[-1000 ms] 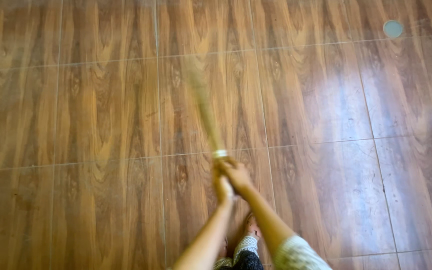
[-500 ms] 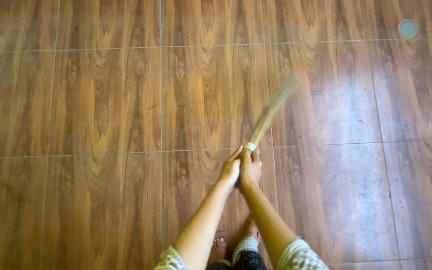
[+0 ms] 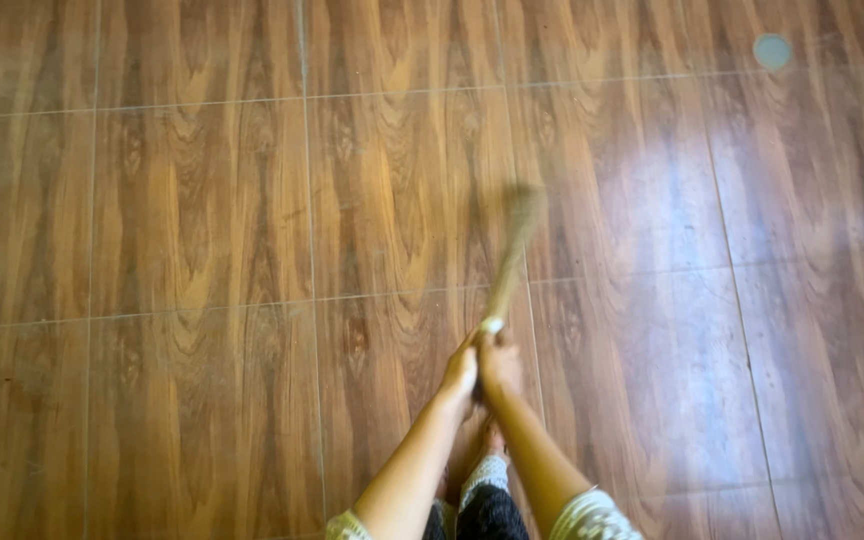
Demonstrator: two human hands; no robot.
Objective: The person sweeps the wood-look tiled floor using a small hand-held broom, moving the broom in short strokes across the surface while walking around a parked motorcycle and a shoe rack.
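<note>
Gripping broom handle, bristles beyond fingers

Two hands, left and right, one straw hand broom, one round drain cover and two patterned sleeve cuffs on a wood-grain tiled floor.

Floor: glossy brown wood-grain tiles, thin pale grout lines. Small round grey disc set in the floor. Broad whitish glare patch just below and left of the disc.
</note>
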